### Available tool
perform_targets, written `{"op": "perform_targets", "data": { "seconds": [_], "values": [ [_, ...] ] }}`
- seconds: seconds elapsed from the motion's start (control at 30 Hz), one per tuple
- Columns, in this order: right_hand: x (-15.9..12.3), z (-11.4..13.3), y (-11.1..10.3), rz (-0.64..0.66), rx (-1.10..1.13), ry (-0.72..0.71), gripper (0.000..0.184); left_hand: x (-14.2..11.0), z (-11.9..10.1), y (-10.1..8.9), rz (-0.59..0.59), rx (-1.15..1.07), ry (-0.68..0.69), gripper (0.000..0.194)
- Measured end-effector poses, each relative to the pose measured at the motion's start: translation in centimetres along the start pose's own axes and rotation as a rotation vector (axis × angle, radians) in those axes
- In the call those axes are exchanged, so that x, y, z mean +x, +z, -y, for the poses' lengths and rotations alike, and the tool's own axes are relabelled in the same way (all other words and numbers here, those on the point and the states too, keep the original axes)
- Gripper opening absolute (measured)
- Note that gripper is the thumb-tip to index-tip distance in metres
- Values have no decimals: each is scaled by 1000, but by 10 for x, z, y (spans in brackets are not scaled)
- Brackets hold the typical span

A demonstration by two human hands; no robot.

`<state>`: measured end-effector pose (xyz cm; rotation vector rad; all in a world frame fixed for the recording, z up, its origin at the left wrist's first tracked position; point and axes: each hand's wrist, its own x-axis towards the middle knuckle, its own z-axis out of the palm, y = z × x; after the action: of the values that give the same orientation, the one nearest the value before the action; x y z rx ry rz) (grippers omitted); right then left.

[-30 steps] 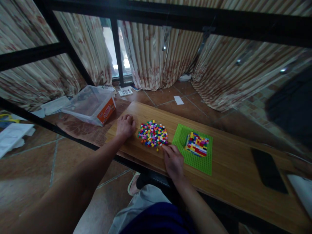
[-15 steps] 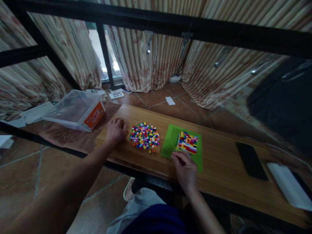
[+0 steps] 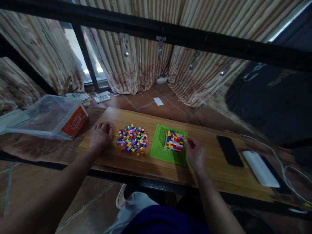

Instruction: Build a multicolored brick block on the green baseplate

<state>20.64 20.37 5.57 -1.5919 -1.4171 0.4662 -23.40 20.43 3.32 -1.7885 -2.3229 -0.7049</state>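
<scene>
My right hand (image 3: 196,154) is at the right edge of a green studded baseplate (image 3: 158,143), its thumb and fingers pinched together. A small yellowish building brick seems to show at the fingertips, just right of a block of stacked multicoloured bricks (image 3: 174,141) on the plate. My left hand (image 3: 100,136) rests on the wooden board with its fingers curled in; whatever they may hold is hidden. Between that hand and the baseplate lies a loose pile of small coloured bricks (image 3: 133,138), with a couple of bricks strayed to its near side.
A clear plastic box (image 3: 51,113) with an orange label stands left of the wooden board (image 3: 136,165). Toward the right end lie a dark flat phone-like slab (image 3: 229,151), a white oblong object (image 3: 260,169) and a white cable (image 3: 284,167). A dark bar crosses above.
My right hand has moved from the near side of the brick block to its right side, still pinched. My left hand stays left of the pile. The whole view has shifted rightward.
</scene>
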Motion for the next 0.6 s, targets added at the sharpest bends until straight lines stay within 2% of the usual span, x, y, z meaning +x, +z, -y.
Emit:
{"op": "perform_targets", "data": {
  "seconds": [0.3, 0.6],
  "values": [
    [6, 6, 8, 34, -73, -33, 48, 0, -2, -2, 8, 6, 4, 32],
    [6, 4, 9, 10, -10, 25, 54, 1, -1, 0, 37, 59, 8, 40]
  ]
}}
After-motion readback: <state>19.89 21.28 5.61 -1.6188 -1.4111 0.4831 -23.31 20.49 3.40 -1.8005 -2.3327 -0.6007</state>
